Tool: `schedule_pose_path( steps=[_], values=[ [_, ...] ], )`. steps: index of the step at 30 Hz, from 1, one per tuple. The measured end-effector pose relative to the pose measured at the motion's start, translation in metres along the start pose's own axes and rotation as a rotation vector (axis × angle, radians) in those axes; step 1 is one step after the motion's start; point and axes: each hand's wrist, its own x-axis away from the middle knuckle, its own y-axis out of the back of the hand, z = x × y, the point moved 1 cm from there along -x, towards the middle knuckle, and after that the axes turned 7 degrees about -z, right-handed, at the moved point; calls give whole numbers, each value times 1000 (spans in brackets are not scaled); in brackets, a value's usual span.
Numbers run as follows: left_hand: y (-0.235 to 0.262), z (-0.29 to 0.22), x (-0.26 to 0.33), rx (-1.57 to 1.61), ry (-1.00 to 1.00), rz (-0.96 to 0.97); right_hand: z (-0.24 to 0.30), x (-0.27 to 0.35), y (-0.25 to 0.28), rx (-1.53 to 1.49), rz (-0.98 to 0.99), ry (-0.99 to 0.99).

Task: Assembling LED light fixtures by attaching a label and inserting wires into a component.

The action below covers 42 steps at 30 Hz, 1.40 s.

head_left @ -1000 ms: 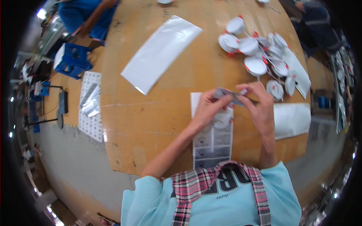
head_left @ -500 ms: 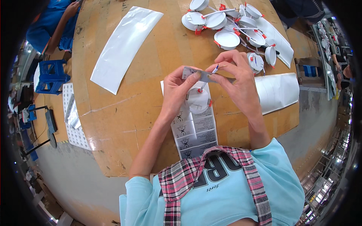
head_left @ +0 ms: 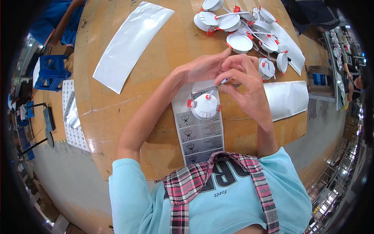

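Observation:
A round white downlight with red-tipped clips lies back up on a strip of printed grey labels in front of me. Its short white cable ends in bared blue and brown wires. My right hand pinches that cable end between thumb and fingers. A silver-grey label lies against the cable, just below the fingertips. My left hand reaches across beside the right one, one finger stretched out and the rest apart from it; its other fingertips are partly hidden behind my right hand.
Several downlights with cables are heaped at the far right. White sheets lie at the left and right. A perforated white board and a blue stool are at the left. Another person's arm shows at the far left.
My left hand has let go of the grey label and moved up and right to my right hand. The right hand stays at the cable end. The label now hangs lower, by the cable.

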Motion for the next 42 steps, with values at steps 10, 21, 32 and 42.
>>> schedule_pose_path(
  steps=[10,21,32,42],
  values=[
    [-19,-2,-24,15,112,211,-10,-1,5,-29,1,91],
    [-6,12,-10,1,66,162,-10,1,6,-143,46,95],
    [2,21,-18,100,94,331,-13,0,8,-90,52,179],
    [-6,5,11,-183,-137,-134,-11,-2,12,-72,55,134]
  ],
)
